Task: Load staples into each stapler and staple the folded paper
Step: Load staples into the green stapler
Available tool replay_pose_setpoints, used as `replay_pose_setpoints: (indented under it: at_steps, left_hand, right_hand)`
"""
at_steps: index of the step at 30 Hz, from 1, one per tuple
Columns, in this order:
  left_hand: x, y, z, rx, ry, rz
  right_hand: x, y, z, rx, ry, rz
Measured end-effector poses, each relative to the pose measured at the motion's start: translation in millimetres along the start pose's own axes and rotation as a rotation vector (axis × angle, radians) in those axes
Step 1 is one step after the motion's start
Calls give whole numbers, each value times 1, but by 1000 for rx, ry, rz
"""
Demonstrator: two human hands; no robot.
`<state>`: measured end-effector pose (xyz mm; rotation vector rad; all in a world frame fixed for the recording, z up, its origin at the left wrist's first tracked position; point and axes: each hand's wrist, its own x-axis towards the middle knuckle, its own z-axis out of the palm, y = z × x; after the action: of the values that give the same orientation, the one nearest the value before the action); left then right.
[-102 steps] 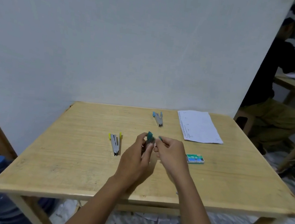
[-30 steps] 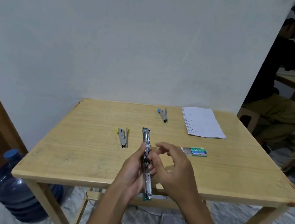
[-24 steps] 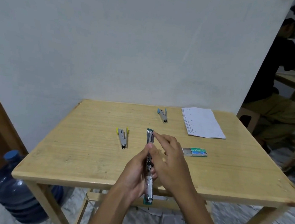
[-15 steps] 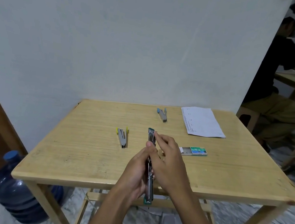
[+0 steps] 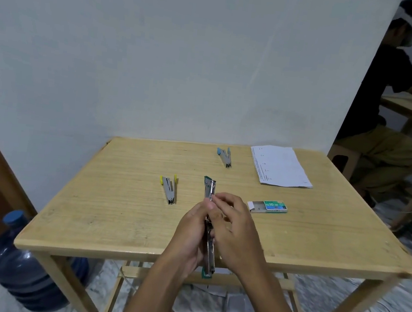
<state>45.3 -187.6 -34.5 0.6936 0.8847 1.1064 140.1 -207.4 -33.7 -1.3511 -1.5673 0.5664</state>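
Observation:
A green stapler [image 5: 210,187] is swung fully open into one long strip, held above the wooden table [image 5: 120,212]. My left hand [image 5: 190,234] grips its middle from the left. My right hand [image 5: 234,232] closes on it from the right, fingertips pinched at the metal channel; I cannot tell if staples are between them. A yellow stapler [image 5: 169,189] lies at left centre and a blue stapler [image 5: 225,157] lies further back. The green staple box [image 5: 268,206] lies open, right of my hands. The folded paper [image 5: 280,168] sits at the back right.
A white wall stands right behind the table. A blue water bottle [image 5: 23,263] sits on the floor by the front left leg. Another person [image 5: 397,106] sits at a second table on the right. Loose papers lie on the floor underneath.
The green stapler has been swung open to a long strip and held over the front edge. My right fingers moved from spread beside it onto its upper channel, then slid slightly down.

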Motion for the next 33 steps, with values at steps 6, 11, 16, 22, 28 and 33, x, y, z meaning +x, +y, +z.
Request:
replay_pose_setpoints:
  at_steps: [6, 11, 16, 22, 28, 33]
  left_hand:
    - [3, 5, 5, 234, 88, 94]
    - [-2, 12, 7, 1005, 133, 426]
    - [-5, 22, 16, 1471, 198, 539]
    - [1, 25, 12, 1329, 105, 611]
    - [25, 26, -15, 415, 84, 106]
    - [34, 18, -31, -110, -93, -137]
  right_hand:
    - [18, 0, 0, 976, 193, 586]
    - [25, -12, 0, 1330, 94, 874]
    - [25, -17, 4, 1382, 110, 990]
    - [27, -16, 5, 1461, 180, 967]
    - [33, 7, -25, 1343, 416, 642]
    - [45, 32, -37, 286, 220, 358]
